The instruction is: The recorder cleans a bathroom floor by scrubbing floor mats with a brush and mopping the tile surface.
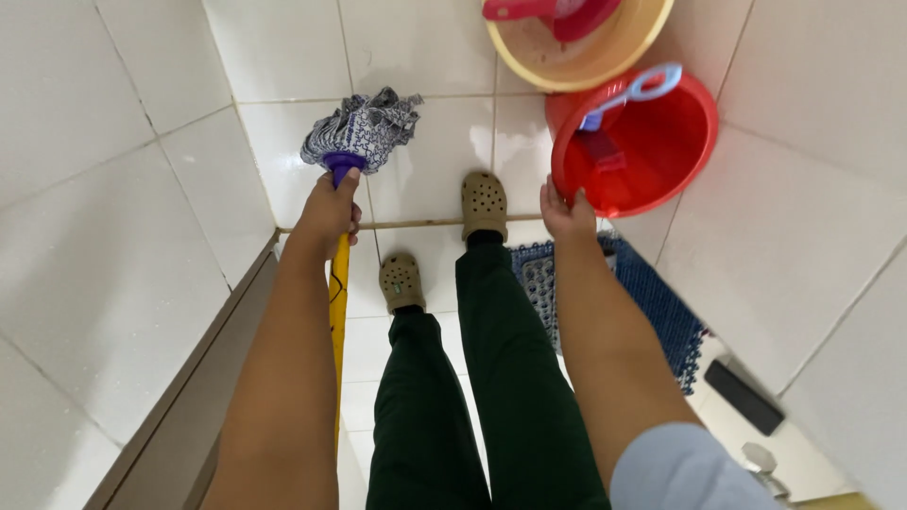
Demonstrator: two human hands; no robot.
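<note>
Presently left hand [329,210] grips the yellow mop handle [338,312] low, near the mop head [364,127]; right hand [565,212] closes on the red basin [652,151] rim, centre-right; steady pull advised.

**Around the blue mat**

A blue perforated plastic floor mat [661,307] lies on the white glossy tiled floor [425,161]. Beyond the mat, at the top edge, sits a yellow round plastic basin [605,52] with a red plastic dipper [567,14] inside it. Left of the mat stand two tan perforated clogs [484,203], worn below dark green trousers [491,378]. Right of the mat, a small black rectangular object [744,397] lies on the tiles.
</note>
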